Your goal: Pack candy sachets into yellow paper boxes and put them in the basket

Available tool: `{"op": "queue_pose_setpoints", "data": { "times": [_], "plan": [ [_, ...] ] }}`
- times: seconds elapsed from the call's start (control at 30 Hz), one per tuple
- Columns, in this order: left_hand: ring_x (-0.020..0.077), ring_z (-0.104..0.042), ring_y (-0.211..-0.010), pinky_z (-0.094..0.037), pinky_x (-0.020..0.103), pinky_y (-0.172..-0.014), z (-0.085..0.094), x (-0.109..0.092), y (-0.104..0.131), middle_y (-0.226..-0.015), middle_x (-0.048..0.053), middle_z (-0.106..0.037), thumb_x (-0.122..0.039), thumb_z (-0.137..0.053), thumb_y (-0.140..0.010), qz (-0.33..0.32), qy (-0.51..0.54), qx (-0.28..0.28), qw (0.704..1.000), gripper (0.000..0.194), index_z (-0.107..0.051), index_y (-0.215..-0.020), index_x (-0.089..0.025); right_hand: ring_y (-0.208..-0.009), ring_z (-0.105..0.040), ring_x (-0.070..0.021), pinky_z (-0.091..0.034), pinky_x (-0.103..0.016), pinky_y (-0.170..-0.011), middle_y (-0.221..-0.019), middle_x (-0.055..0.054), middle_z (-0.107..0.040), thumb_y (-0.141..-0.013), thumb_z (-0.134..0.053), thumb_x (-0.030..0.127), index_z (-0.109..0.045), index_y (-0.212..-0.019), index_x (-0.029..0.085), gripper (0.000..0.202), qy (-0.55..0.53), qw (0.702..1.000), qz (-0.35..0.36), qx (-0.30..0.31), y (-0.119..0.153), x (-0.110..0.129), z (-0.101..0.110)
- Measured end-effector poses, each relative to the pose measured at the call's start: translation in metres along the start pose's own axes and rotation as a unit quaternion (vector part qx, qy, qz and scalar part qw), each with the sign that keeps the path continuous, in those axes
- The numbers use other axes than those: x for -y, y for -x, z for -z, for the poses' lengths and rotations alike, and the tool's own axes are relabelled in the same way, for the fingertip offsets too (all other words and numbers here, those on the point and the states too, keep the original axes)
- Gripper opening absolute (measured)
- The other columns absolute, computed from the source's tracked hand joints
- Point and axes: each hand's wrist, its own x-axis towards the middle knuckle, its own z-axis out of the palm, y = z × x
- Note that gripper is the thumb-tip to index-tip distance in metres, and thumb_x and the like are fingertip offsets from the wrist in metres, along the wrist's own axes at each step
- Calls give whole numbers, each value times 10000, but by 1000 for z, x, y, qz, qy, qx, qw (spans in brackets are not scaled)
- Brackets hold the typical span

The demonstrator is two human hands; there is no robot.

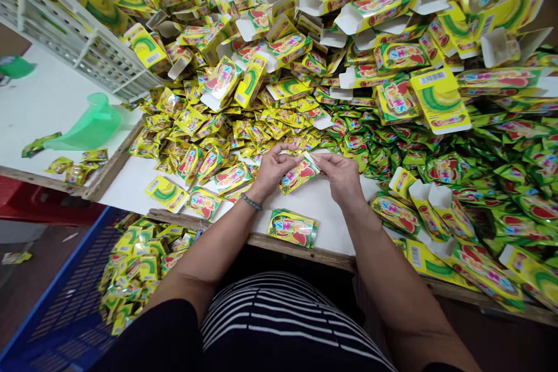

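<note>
Between my two hands is a small yellow and green candy box [299,176] with watermelon pictures, held just above the white table [333,226]. My left hand [274,171], with a beaded bracelet on its wrist, grips the box at its left end. At the other end, the fingers of my right hand [342,174] pinch the white end flap. Below them, a flat candy box [293,228] lies alone at the table's front edge. Several more boxes, such as a watermelon-printed box [204,202], rest left of my left wrist. Whatever is inside the held box is hidden.
Beyond my hands lie heaps of yellow candy packets [209,125] and green candy packets [449,168], with piled open cartons [370,11] above. A blue crate [56,296] with filled boxes stands lower left. A green scoop [93,125] and white plastic basket [100,58] are at left.
</note>
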Motion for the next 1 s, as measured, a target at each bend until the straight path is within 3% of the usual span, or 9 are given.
{"op": "queue_pose_setpoints", "data": {
  "times": [0.13,0.37,0.5,0.6,0.77,0.9,1.0],
  "plan": [
    [40,-411,-426,-291,191,-463,0,2,-1,-528,-69,-552,-435,-828,-583,-5,-7,-15,1000,479,-611,-899,-149,-649,-649,-202,-537,-350,-634,-719,-43,-732,-719,-705,481,-745,-811,191,307,65,997,43,-16,4,0,-2],
    [45,-370,-464,-279,212,-481,2,3,-1,-509,-59,-500,-426,-804,-635,-38,-72,-10,997,381,-718,-873,-142,-780,-683,-222,-531,-359,-749,-809,-26,-758,-772,-668,439,-777,-900,214,281,204,972,108,34,8,11,3],
    [100,-551,-643,-432,237,-627,4,2,0,-712,8,-666,-411,-798,-645,-40,-59,25,997,356,-765,-896,-160,-680,-668,-197,-532,-342,-653,-754,-24,-748,-705,-735,427,-781,-834,212,255,83,995,32,35,3,8,7],
    [122,-596,-711,-471,254,-689,5,1,1,-792,23,-707,-416,-787,-663,-47,-56,37,997,371,-768,-943,-173,-659,-674,-200,-549,-365,-663,-729,-21,-748,-658,-781,433,-781,-833,217,278,18,999,-25,43,0,3,7],
    [105,-569,-628,-455,238,-631,4,2,2,-697,10,-685,-411,-777,-693,-82,-100,8,992,369,-761,-973,-171,-834,-700,-235,-538,-423,-868,-841,-15,-769,-701,-755,449,-780,-889,232,288,33,998,24,40,4,1,2],
    [119,-609,-677,-479,253,-687,1,1,3,-759,28,-710,-432,-783,-684,-84,-66,4,994,389,-753,-965,-164,-860,-696,-254,-549,-424,-836,-842,-37,-764,-774,-681,465,-777,-897,217,293,-5,997,5,74,8,5,-1],
    [107,-604,-653,-475,240,-671,1,1,2,-728,17,-700,-441,-793,-668,-80,-35,0,996,406,-743,-954,-157,-916,-681,-253,-539,-419,-852,-930,-55,-757,-824,-613,486,-772,-950,219,335,65,996,56,37,16,8,-7]
  ]
}}
